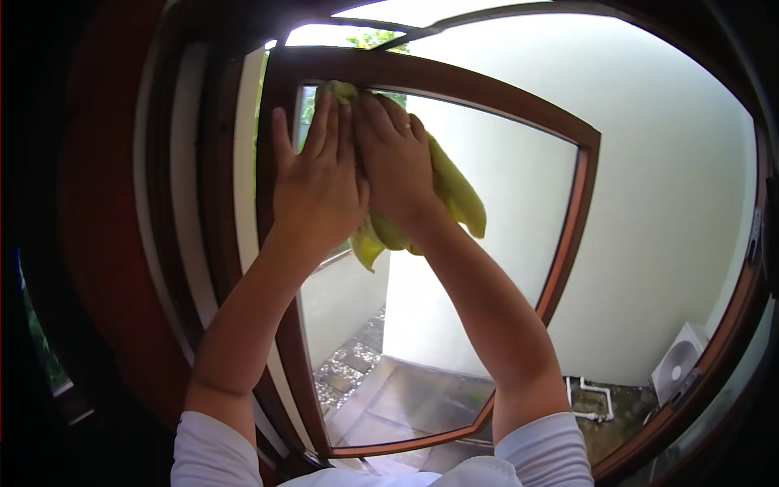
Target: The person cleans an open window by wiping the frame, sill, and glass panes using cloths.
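A yellow-green cloth [458, 191] lies against the upper left of the glass pane [503, 203] in a brown wooden window frame [479, 89]. My left hand [319, 183] presses flat on the cloth and glass, its fingers pointing up and the thumb side spread toward the frame's left post. Right beside it, my right hand [398, 162] lies over the cloth, with fingers stretched upward and a ring on one finger. Part of the cloth hangs below and to the right of the hands. The palms are hidden.
Dark wooden posts [219, 162] stand at the left. Beyond the glass are a pale wall [665, 187] and paving [406, 398]. An outdoor fan unit [677, 365] and white pipes [596, 415] are at the lower right, behind the outer frame's edge.
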A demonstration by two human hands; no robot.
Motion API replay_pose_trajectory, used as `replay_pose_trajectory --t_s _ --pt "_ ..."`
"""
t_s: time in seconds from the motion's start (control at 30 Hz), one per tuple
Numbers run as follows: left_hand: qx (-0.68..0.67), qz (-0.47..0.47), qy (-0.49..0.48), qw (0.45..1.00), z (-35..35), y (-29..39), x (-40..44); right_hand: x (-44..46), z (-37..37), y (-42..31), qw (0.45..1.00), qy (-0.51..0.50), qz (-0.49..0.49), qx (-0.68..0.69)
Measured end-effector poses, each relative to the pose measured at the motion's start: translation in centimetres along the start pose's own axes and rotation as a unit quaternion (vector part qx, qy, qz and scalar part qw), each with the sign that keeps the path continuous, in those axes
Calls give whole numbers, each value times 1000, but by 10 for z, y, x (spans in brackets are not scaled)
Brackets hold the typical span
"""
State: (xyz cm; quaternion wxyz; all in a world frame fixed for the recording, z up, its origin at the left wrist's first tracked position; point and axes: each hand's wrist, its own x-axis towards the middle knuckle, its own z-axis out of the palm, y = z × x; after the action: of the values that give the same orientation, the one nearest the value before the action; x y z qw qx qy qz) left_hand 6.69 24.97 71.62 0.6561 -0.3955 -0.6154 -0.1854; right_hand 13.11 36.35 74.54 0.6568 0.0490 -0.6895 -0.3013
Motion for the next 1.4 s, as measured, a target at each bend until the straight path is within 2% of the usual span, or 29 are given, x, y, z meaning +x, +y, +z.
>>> replay_pose_trajectory --t_s 0.07,0.2,0.3,0.4,0.5,0.6,0.77,0.9,1.03,1.17,1.23,1.37,1.4 --pt "32 13 -43 998 -4 24 16 -9 -16 20 1000 -20 23 -7" --pt "77 48 -70 993 1 70 37 -33 -36 60 998 -8 53 -16" --pt "45 77 -47 995 11 97 47 -53 -48 88 996 10 67 -58" --pt "-19 116 -30 993 25 124 59 -68 -70 104 983 -7 90 -161" --pt "-24 154 -2 988 25 150 72 -87 -79 133 970 -5 128 -208" --pt "-31 222 -6 975 25 177 88 -103 -95 161 957 -6 150 -247" --pt "-126 230 -51 964 29 228 112 -128 -119 196 937 5 160 -311" --pt "-142 217 -66 963 35 245 115 -132 -125 200 922 -50 203 -325" --pt "-203 231 -64 949 42 247 120 -140 -127 206 920 -41 219 -324" --pt "-180 241 -65 951 38 244 115 -151 -123 207 920 -39 221 -322" --pt "-170 246 -77 951 34 241 110 -155 -123 198 918 -45 224 -326" --pt "-158 274 -109 942 37 237 95 -165 -110 171 924 -22 299 -238" --pt "-182 265 -93 942 37 229 49 -189 -105 131 925 -18 304 -225"
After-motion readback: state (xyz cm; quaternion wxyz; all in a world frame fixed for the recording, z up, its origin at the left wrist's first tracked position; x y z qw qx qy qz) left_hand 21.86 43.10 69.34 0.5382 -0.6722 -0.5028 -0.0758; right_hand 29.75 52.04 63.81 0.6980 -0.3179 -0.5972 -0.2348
